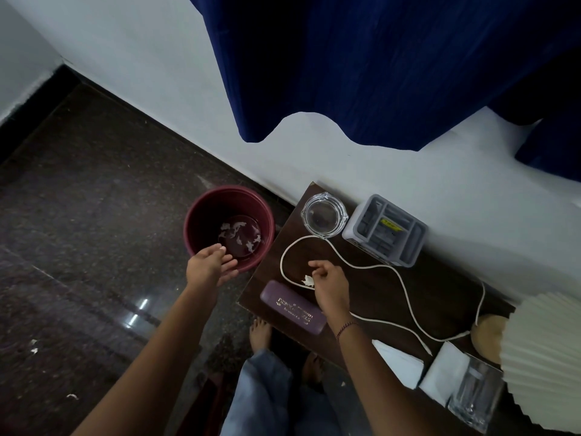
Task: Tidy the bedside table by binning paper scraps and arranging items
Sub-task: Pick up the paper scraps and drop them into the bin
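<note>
A maroon bin (201,215) stands on the floor left of the dark wooden bedside table (371,287); several white paper scraps (239,236) lie at its bottom. My left hand (210,265) hovers over the bin's near rim, fingers spread, nothing visible in it. My right hand (330,283) rests on the table with fingers curled down onto a white paper scrap (307,281). Whether it grips the scrap, I cannot tell.
On the table lie a purple case (292,308), a white cord (377,269), a glass ashtray (324,214), a grey organiser (385,229), white napkins (440,369), a drinking glass (476,396) and a pleated lamp shade (544,357). Scraps (33,347) dot the floor. A blue curtain (377,64) hangs above.
</note>
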Motion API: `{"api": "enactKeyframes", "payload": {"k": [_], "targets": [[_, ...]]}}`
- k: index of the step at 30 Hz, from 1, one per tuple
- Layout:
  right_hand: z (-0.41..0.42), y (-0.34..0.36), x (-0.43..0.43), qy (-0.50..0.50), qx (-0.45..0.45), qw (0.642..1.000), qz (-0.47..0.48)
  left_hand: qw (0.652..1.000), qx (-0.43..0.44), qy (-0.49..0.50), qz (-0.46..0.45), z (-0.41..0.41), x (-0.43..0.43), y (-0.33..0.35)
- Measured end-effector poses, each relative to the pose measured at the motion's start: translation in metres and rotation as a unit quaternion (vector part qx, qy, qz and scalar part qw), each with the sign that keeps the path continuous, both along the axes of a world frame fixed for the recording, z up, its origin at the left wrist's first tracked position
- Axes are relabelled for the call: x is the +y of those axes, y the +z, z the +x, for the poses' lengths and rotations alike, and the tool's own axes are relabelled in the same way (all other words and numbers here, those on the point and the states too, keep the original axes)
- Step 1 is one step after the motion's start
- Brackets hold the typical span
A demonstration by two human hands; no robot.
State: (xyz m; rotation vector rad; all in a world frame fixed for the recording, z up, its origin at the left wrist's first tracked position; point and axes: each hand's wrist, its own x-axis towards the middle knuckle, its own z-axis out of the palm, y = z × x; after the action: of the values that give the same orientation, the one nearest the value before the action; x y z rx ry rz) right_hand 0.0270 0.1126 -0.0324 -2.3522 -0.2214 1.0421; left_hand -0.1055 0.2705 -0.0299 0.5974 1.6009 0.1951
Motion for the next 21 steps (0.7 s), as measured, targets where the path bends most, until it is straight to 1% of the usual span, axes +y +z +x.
{"api": "enactKeyframes", "payload": {"k": [5,9,16,18,21], "targets": [[-0.005,-0.004,-0.003,0.076,-0.017,0.986,-0.146,0.999,-0.019,-0.024,-0.025,-0.003,-0.015,-0.006],[-0.008,-0.007,-0.002,0.12,-0.009,0.975,-0.186,0.998,-0.026,-0.055,-0.034,-0.002,-0.025,-0.008],[-0.009,-0.015,-0.001,0.146,-0.009,0.969,-0.201,0.996,-0.033,-0.074,-0.038,-0.002,-0.037,-0.011],[-0.008,-0.014,0.001,0.146,-0.027,0.971,-0.185,0.996,-0.036,-0.077,-0.041,-0.001,-0.039,-0.011],[-0.008,-0.012,0.002,0.123,-0.062,0.983,-0.118,0.995,-0.04,-0.085,-0.029,0.003,-0.042,-0.009]]}}
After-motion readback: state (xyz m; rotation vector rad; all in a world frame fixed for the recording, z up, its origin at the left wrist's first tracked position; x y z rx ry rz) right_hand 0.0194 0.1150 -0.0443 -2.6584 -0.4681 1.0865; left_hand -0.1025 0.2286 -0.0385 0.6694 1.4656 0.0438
